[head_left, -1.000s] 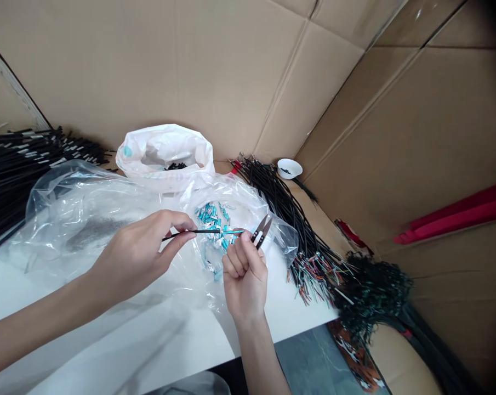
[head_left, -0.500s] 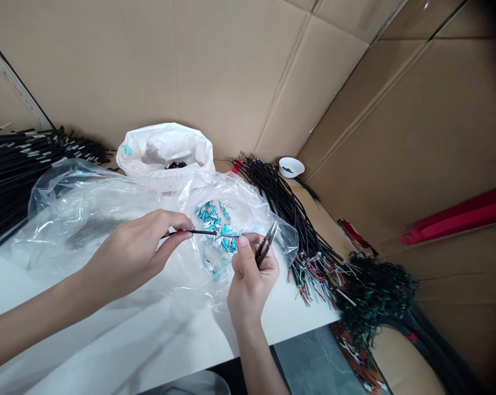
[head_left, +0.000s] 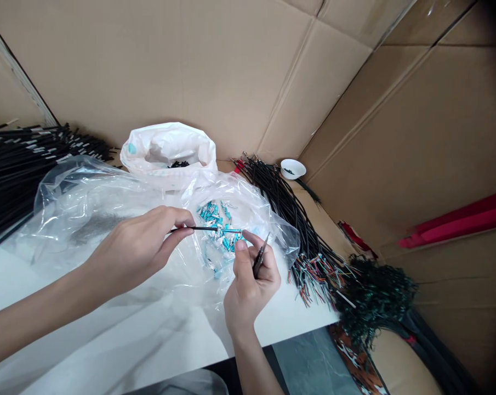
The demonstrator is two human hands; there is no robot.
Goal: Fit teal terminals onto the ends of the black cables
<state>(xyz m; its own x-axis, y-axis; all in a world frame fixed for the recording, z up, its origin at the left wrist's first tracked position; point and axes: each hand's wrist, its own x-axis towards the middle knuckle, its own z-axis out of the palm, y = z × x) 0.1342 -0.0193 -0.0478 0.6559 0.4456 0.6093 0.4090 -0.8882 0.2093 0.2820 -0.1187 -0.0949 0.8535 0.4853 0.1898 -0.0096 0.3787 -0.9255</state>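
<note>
My left hand (head_left: 149, 238) pinches a thin black cable (head_left: 204, 228) between thumb and fingertips. Fine wires (head_left: 231, 231) stick out of its right end, toward my right hand (head_left: 251, 274). That hand curls around dark metal tweezers (head_left: 261, 257), tips pointing up and right. Its forefinger and thumb are parted at the wire ends; whether they touch them I cannot tell. Beneath the cable, small blue-and-metal pieces (head_left: 209, 213) lie heaped on a clear plastic bag (head_left: 268, 219) spread over the white table (head_left: 182, 329).
Behind the hands stands a white bag (head_left: 169, 134) holding small black parts. Black cables with stripped coloured ends (head_left: 289, 206) lie to the right, by a small white bowl (head_left: 293, 169). Long black cables (head_left: 17, 164) are piled at left. Dark green scraps (head_left: 379, 296) sit past the table's right edge.
My right forefinger and thumb have parted, and the wire ends show more clearly. The tweezers have turned slightly in my right hand. My left hand keeps its pinch on the cable.
</note>
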